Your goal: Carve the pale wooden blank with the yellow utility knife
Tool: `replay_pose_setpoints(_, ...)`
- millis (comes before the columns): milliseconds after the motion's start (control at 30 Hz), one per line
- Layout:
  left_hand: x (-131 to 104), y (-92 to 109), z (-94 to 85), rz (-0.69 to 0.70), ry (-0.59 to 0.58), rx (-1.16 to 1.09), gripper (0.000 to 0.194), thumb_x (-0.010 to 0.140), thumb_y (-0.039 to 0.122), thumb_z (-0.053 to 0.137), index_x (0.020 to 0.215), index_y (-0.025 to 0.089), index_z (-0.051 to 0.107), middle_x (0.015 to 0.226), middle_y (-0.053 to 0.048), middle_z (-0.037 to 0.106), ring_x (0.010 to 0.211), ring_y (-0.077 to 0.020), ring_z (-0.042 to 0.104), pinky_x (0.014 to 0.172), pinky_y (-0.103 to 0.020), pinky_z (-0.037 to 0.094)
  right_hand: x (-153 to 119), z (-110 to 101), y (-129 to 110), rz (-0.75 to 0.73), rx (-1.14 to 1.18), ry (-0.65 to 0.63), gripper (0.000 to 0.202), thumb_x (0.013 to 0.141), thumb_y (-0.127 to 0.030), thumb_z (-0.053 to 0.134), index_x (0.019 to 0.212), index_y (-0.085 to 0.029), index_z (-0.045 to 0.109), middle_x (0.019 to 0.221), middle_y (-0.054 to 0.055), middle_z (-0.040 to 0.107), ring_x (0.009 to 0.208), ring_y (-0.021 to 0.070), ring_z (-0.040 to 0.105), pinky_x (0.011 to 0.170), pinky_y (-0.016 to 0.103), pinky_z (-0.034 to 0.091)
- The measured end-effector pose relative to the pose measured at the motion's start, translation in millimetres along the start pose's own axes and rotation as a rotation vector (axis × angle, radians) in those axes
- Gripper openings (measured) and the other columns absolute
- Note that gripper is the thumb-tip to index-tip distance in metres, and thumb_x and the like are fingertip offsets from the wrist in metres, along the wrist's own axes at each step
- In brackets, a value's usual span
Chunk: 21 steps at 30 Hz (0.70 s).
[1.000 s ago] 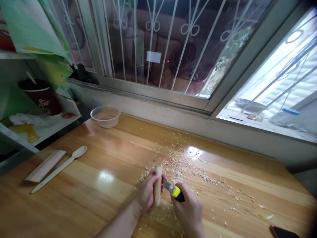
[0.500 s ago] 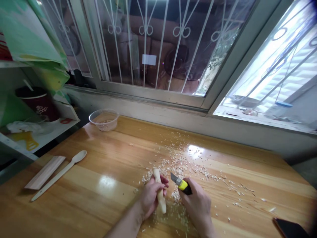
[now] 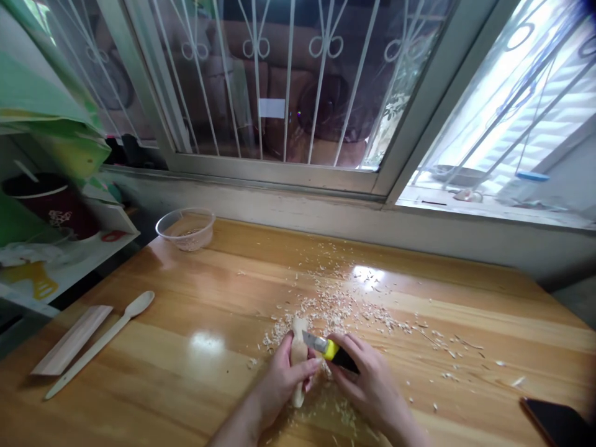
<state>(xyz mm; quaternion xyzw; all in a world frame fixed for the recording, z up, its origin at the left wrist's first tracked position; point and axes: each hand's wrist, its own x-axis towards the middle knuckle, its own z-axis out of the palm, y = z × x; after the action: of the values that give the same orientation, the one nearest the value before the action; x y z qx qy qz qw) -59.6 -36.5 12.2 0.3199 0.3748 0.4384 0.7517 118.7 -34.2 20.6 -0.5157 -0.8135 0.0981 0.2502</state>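
My left hand (image 3: 285, 374) is closed around a pale carved piece of wood (image 3: 298, 355), whose two ends stick out past the fingers. In my right hand (image 3: 365, 377) is a yellow and black utility knife (image 3: 331, 350). Its blade points left and lies at the upper part of the wood; whether the edge touches it I cannot tell. Wood shavings (image 3: 333, 307) are scattered on the table beyond and beneath both hands.
A wooden spoon (image 3: 105, 340) and a flat strip of wood (image 3: 72, 340) lie on the table (image 3: 186, 397) at left. Behind them stands a clear plastic bowl (image 3: 186, 230). A phone (image 3: 559, 422) rests at the right edge. A barred window (image 3: 279, 167) runs along the back.
My right hand has moved left, bringing the knife blade from beside the wood up to it. The piece of wood has turned more upright in my left hand. The camera view has shifted slightly.
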Motion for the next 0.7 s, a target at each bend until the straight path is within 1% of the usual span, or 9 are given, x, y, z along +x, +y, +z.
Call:
replay_pose_setpoints(67, -2, 1, -0.7, 0.001, -0.038, 0.02, 0.055, 0.067, 0.039, 0.076, 0.107, 0.017, 0.045, 0.06, 0.007, 0.052, 0.046, -0.0063, 0.044, 0.046, -0.019, 0.034, 1, -1, -5, -0.006, -0.003, -0.081, 0.03, 0.079, -0.023, 0.053, 0.108, -0.024, 0.056, 0.091, 0.004, 0.064, 0.076, 0.0183, 0.061, 0.064, 0.028, 0.045)
replay_pose_setpoints(133, -2, 0, -1.4, 0.004, -0.047, 0.076, 0.068, 0.067, 0.045, 0.074, 0.117, 0.019, 0.036, 0.059, 0.008, 0.05, 0.045, -0.007, 0.044, 0.046, -0.019, 0.035, 2, -1, -10, -0.005, -0.006, -0.137, 0.034, 0.075, -0.018, 0.053, 0.108, -0.025, 0.058, 0.091, 0.004, 0.064, 0.077, 0.0186, 0.061, 0.066, 0.029, 0.044)
replay_pose_setpoints(167, -3, -1, -1.7, 0.007, -0.041, 0.119, 0.071, 0.068, 0.048, 0.073, 0.119, 0.019, 0.034, 0.059, 0.008, 0.05, 0.045, -0.0074, 0.044, 0.046, -0.019, 0.035, 2, -2, -11, 0.0, -0.009, -0.155, 0.036, 0.074, -0.017, 0.053, 0.108, -0.026, 0.059, 0.091, 0.004, 0.064, 0.078, 0.0186, 0.06, 0.067, 0.029, 0.044)
replay_pose_setpoints(200, -3, -2, -2.1, 0.009, -0.032, 0.165, 0.069, 0.069, 0.05, 0.071, 0.119, 0.019, 0.035, 0.06, 0.007, 0.05, 0.046, -0.0076, 0.044, 0.047, -0.02, 0.036, 2, -2, -12, 0.005, -0.014, -0.165, 0.038, 0.074, -0.016, 0.053, 0.109, -0.026, 0.059, 0.091, 0.004, 0.065, 0.078, 0.0186, 0.06, 0.067, 0.029, 0.043)
replay_pose_setpoints(300, -4, -7, -3.0, 0.02, -0.045, 0.272, 0.053, 0.076, 0.05, 0.064, 0.111, 0.017, 0.044, 0.065, 0.004, 0.051, 0.051, -0.0077, 0.046, 0.05, -0.02, 0.036, 2, -5, -10, 0.013, -0.012, -0.17, 0.04, 0.077, -0.017, 0.052, 0.116, -0.027, 0.058, 0.094, 0.004, 0.064, 0.079, 0.0186, 0.059, 0.068, 0.03, 0.042)
replay_pose_setpoints(367, -5, -9, -3.5, 0.041, -0.059, 0.283, 0.047, 0.079, 0.049, 0.061, 0.11, 0.017, 0.046, 0.065, 0.005, 0.05, 0.053, -0.0076, 0.045, 0.051, -0.019, 0.036, 1, -7, -8, 0.01, 0.004, -0.176, 0.042, 0.079, -0.019, 0.052, 0.12, -0.028, 0.056, 0.093, 0.004, 0.063, 0.078, 0.0185, 0.058, 0.067, 0.03, 0.041)
replay_pose_setpoints(500, -7, -11, -3.5, 0.011, -0.014, 0.216, 0.054, 0.075, 0.051, 0.065, 0.115, 0.021, 0.044, 0.069, 0.006, 0.048, 0.054, -0.0065, 0.041, 0.049, -0.018, 0.032, 0, -11, -9, 0.02, 0.045, -0.2, 0.038, 0.079, -0.022, 0.055, 0.117, -0.028, 0.057, 0.09, 0.003, 0.062, 0.078, 0.0183, 0.056, 0.068, 0.029, 0.04)
replay_pose_setpoints(567, -8, -8, -2.6, 0.007, 0.002, 0.203, 0.057, 0.073, 0.053, 0.066, 0.115, 0.022, 0.043, 0.072, 0.005, 0.049, 0.055, -0.0069, 0.041, 0.051, -0.018, 0.033, 0, -12, -10, 0.024, 0.057, -0.206, 0.035, 0.08, -0.024, 0.056, 0.114, -0.027, 0.058, 0.089, 0.003, 0.061, 0.078, 0.0183, 0.056, 0.068, 0.029, 0.039)
replay_pose_setpoints(700, -9, -4, -1.5, 0.043, -0.03, 0.192, 0.049, 0.075, 0.049, 0.065, 0.111, 0.021, 0.046, 0.081, 0.002, 0.053, 0.062, -0.0082, 0.046, 0.059, -0.02, 0.038, 1, -13, -13, 0.017, 0.061, -0.215, 0.032, 0.081, -0.026, 0.057, 0.113, -0.028, 0.058, 0.087, 0.002, 0.061, 0.077, 0.0169, 0.055, 0.065, 0.027, 0.037)
